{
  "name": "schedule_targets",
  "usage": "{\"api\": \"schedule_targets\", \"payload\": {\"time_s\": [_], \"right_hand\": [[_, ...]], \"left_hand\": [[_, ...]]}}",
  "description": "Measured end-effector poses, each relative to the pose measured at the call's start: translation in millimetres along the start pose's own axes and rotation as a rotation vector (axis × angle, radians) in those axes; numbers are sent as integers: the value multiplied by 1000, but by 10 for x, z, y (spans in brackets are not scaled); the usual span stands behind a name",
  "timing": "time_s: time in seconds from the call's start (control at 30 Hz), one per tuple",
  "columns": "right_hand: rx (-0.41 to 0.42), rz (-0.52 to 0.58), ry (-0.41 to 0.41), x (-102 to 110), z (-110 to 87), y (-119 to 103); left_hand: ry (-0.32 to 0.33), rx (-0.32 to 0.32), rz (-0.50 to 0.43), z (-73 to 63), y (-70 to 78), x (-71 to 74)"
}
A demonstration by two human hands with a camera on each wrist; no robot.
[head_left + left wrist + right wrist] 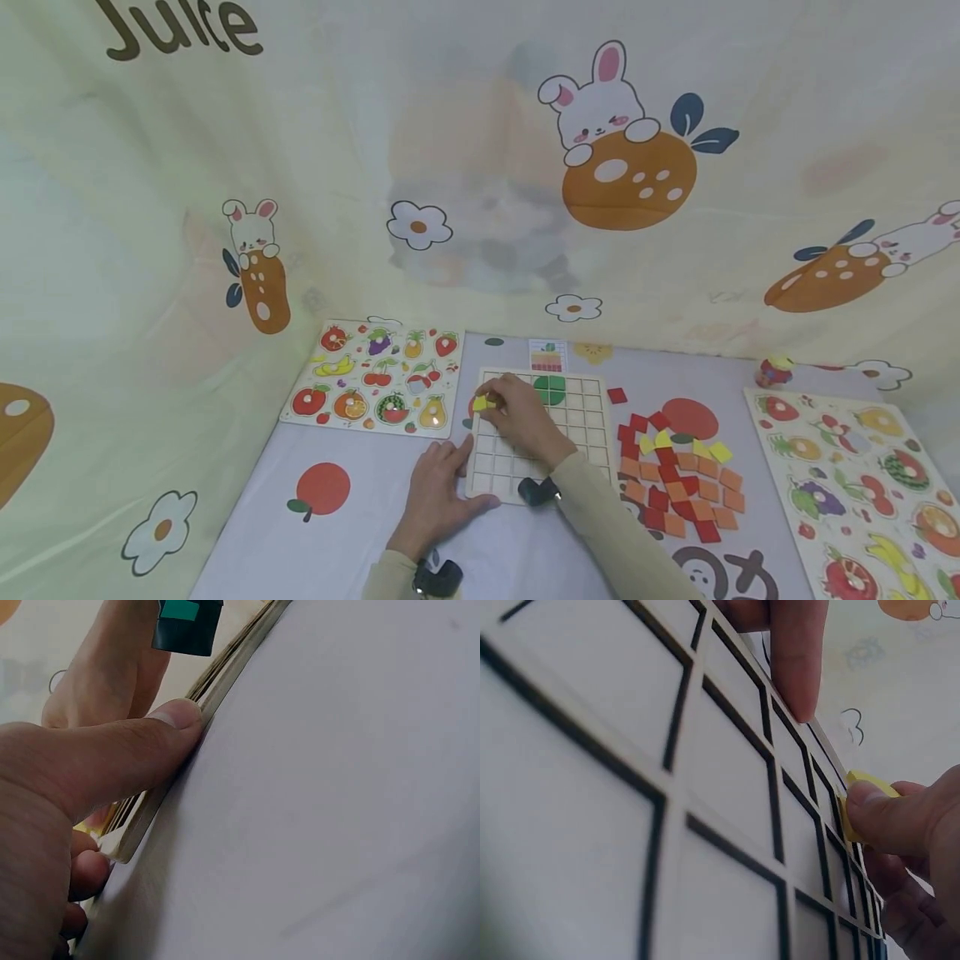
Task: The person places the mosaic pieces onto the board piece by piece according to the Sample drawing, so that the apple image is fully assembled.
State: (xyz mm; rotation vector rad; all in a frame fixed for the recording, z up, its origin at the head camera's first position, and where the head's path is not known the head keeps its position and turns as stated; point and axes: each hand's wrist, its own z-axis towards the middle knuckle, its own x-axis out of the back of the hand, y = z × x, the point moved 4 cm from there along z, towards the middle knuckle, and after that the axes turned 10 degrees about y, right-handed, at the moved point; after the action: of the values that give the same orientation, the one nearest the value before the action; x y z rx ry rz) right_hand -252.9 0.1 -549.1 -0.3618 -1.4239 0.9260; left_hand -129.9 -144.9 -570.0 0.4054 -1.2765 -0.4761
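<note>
A pale grid board (495,477) with raised square cells lies on the table. A green leaf-like shape (550,390) shows in its far cells. My right hand (517,417) pinches a yellow square tile (871,782) between thumb and fingers, over the board's far left part. Just below it, a second yellow piece (847,820) shows against the grid; whether it is seated I cannot tell. My left hand (441,492) rests at the board's near left corner, thumb along the near edge (161,796), fingers by the left side.
Red, orange and yellow square tiles (678,483) lie loose right of the board. A small picture card (547,356) lies behind it. Fruit puzzle boards flank it, one left (375,379), one right (855,492). A small colourful figure (774,372) stands far right.
</note>
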Motion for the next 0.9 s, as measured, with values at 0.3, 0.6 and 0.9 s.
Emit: {"api": "schedule_targets", "payload": {"time_s": [0.3, 0.6, 0.9], "right_hand": [[-103, 103, -46, 102, -29, 68], [-117, 43, -84, 158, 13, 91], [-84, -65, -127, 147, 4, 59]], "left_hand": [[-4, 6, 0, -7, -7, -7], [-2, 7, 18, -9, -17, 18], [4, 5, -10, -3, 1, 11]]}}
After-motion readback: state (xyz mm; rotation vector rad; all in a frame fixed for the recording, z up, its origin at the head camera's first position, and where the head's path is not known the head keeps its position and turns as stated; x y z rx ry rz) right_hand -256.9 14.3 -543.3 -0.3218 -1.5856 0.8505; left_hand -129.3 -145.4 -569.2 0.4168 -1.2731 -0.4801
